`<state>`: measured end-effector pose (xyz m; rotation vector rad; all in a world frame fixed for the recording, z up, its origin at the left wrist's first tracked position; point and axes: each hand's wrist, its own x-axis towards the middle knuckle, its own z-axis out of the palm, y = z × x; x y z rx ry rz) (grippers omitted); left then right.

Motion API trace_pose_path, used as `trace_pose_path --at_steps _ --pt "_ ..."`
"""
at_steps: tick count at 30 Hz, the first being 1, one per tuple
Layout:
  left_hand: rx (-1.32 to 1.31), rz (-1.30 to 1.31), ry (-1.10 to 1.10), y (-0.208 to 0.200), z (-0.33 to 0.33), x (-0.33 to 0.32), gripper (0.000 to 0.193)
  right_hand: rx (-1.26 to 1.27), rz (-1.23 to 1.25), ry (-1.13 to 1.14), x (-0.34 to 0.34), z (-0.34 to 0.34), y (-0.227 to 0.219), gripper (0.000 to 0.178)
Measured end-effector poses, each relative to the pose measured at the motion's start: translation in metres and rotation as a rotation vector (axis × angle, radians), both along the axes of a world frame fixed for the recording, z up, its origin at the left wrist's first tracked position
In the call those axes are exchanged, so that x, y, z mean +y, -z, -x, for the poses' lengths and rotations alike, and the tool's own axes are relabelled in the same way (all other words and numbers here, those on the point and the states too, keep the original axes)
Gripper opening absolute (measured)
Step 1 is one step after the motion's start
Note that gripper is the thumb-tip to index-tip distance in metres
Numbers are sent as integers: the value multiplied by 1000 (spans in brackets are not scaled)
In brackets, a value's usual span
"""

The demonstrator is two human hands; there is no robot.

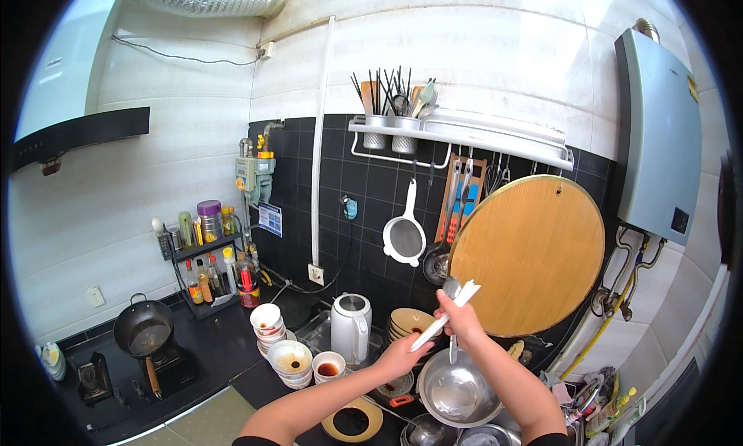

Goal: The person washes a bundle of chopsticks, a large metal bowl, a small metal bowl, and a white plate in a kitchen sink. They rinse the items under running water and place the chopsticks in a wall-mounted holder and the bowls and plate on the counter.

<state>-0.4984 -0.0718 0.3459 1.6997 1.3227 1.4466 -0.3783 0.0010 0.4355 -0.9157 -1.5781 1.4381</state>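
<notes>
Both my hands are raised over the counter, in front of the round wooden board. My left hand [398, 357] closes on the lower end of a slim white utensil [467, 293], whose kind I cannot make out. My right hand [460, 320] wraps around its upper part, and it slants up to the right. A metal spoon [451, 286] is also in my right hand, bowl up, its handle showing below the fingers. Beneath my right forearm sits a wide metal basin [457, 392]. Stacked wooden-toned bowls [410, 322] are just behind my left hand.
A white kettle [350, 330], stacked white bowls [290, 361] and a cup of dark liquid [328, 367] stand left of my hands. The round board [530, 252] leans at the wall below a utensil rack [464, 132]. A wok [145, 330] rests on the far-left stove.
</notes>
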Motion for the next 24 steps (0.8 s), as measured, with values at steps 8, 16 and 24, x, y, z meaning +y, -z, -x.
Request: trace_pose_path --at_steps 8,16,24 --pt "-458 221 -35 -30 126 -8 29 -197 -114 -54 22 74 -28 36" --pt "-435 243 90 -54 258 14 25 -331 -686 75 46 170 -129 32" --pt "-403 221 198 -68 321 43 24 211 -730 212 65 215 -258 12"
